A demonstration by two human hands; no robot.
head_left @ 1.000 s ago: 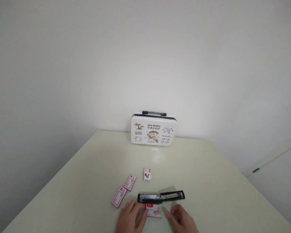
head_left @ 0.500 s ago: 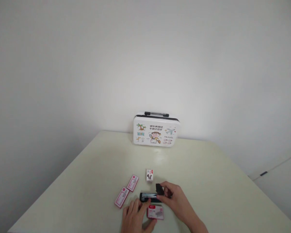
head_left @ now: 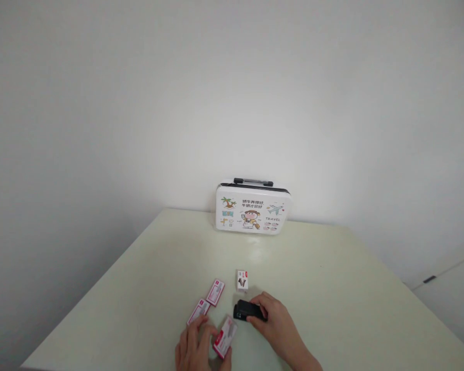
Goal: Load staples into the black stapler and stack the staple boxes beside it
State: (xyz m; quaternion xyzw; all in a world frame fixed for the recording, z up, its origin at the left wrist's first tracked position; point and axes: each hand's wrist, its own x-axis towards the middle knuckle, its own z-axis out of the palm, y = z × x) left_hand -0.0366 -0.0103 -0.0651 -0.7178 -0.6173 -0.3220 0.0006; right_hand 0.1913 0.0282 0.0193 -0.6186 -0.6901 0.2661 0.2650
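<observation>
Since 0.5 s ago, our stapler (head_left: pixel 247 311) has been closed and the staple box (head_left: pixel 224 337) lifted.
Our right hand (head_left: pixel 272 322) holds the stapler on the desk (head_left: pixel 332 288), fingers wrapped around it; our left hand (head_left: pixel 195 350) pinches the tilted box. 2 boxes (head_left: pixel 206 303) lie left, 1 small box (head_left: pixel 242 279) behind.

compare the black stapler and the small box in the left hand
The stapler is black and lies flat under the right hand; the small box is white and pink, tilted up in the left hand. The stapler looks longer and darker. Both are gripped over the table.
</observation>
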